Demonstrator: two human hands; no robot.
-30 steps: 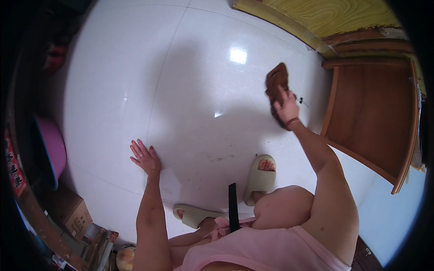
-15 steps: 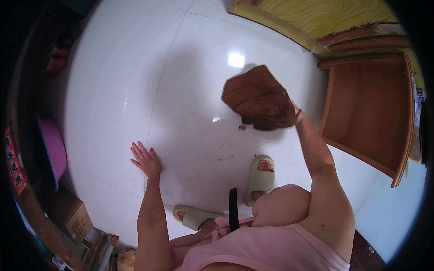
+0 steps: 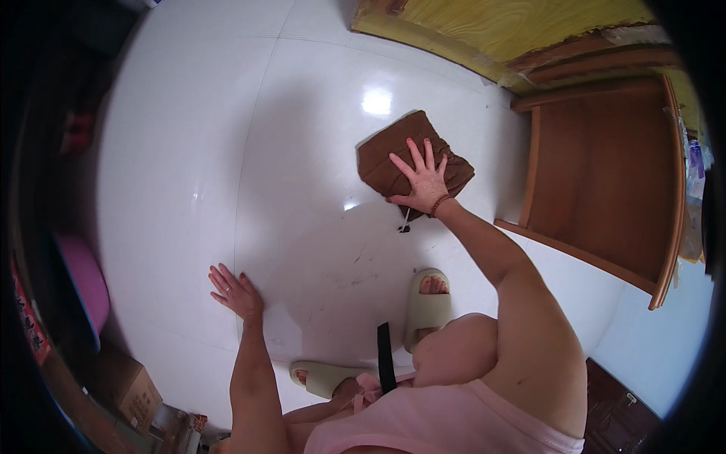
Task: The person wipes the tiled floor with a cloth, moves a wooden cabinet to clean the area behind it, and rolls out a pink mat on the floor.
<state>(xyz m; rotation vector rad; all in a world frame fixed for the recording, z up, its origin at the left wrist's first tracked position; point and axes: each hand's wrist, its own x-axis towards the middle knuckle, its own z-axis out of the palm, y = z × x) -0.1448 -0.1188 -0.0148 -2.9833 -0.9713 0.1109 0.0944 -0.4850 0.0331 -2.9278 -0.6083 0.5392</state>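
A folded brown cloth (image 3: 382, 155) lies flat on the pale glossy floor (image 3: 302, 227), a little right of the middle. My right hand (image 3: 423, 180) rests on top of it, palm down with the fingers spread, and wears a beaded bracelet. Farther left and nearer to me, my left hand (image 3: 238, 295) leans on the bare floor, its fingers stretched apart and a ring on one of them. Just below the cloth's near edge is a small dark spot (image 3: 404, 228). Faint dark streaks (image 3: 355, 276) mark the floor between the cloth and my feet.
An open-fronted wooden cabinet (image 3: 605, 181) stands at the right, beside a yellow wood-grain panel (image 3: 484, 34). Along the left are a pink basin (image 3: 82, 280) and a cardboard box (image 3: 125, 390). My feet in green slippers (image 3: 429, 306) are close below the cloth.
The brown cloth, held up and hiding my right hand before, now lies on the floor with that hand spread over it. My left hand stays on the floor.
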